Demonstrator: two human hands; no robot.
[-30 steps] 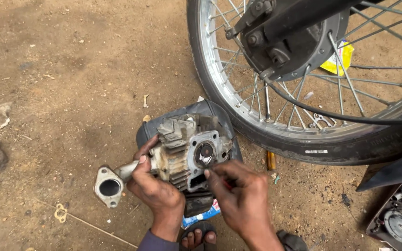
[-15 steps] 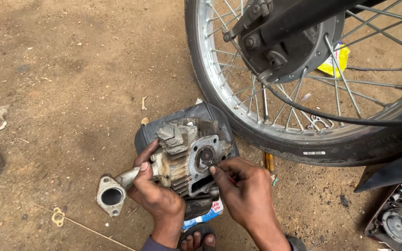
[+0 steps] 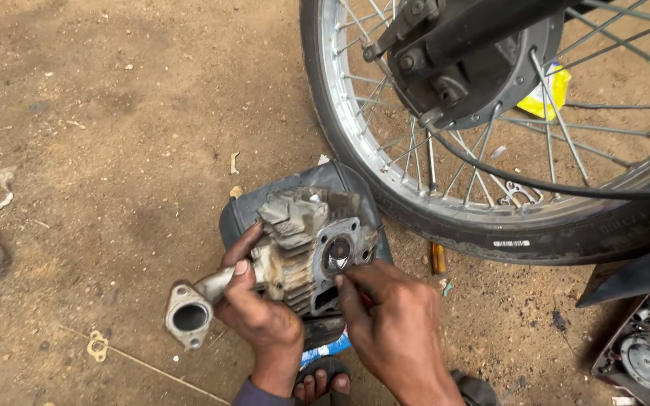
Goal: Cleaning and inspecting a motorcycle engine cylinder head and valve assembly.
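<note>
Down low, cylinder head (image 3: 306, 244) between both hands, left hand (image 3: 257, 316) gripping, right hand (image 3: 389, 319) touching.

Soft, even daylight covers the dirt ground (image 3: 114, 113), bright but without glare. Shadows are faint and diffuse, darkest under the motorcycle wheel (image 3: 490, 225) and beneath the cylinder head (image 3: 306, 240). Focus is sharp throughout; the wheel's spokes bow slightly toward the upper right corner.

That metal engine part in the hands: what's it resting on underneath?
The engine part sits on a dark rubbery pad, steadied by the left hand. What lies below the pad is covered, apart from a blue scrap peeking out.
</note>
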